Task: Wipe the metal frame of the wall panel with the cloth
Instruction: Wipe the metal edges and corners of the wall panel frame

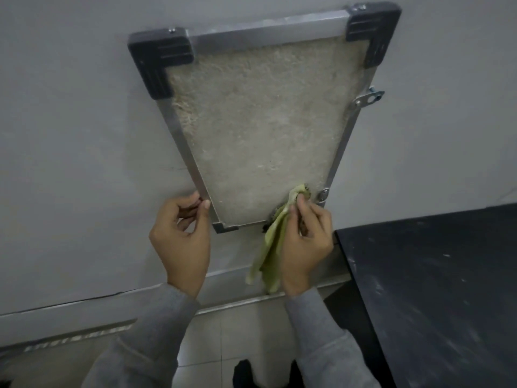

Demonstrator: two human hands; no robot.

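A wall panel with a beige fibrous face [257, 121] hangs on the grey wall, edged by a silver metal frame [181, 141] with black plastic corner caps at the top. My left hand [181, 236] pinches the frame's lower left side between thumb and fingers. My right hand [305, 239] grips a yellow-green cloth [271, 253] and presses its bunched top against the frame's lower right corner, beside a screw [323, 195]. The rest of the cloth hangs down below the panel. That lower right corner is hidden by cloth and fingers.
A dark dusty tabletop [436, 289] juts out at the right, close to my right wrist. A metal latch tab [368, 98] sticks out from the frame's right side. Below are a metal skirting strip [84, 306], a tiled floor [232, 340] and dark shoes.
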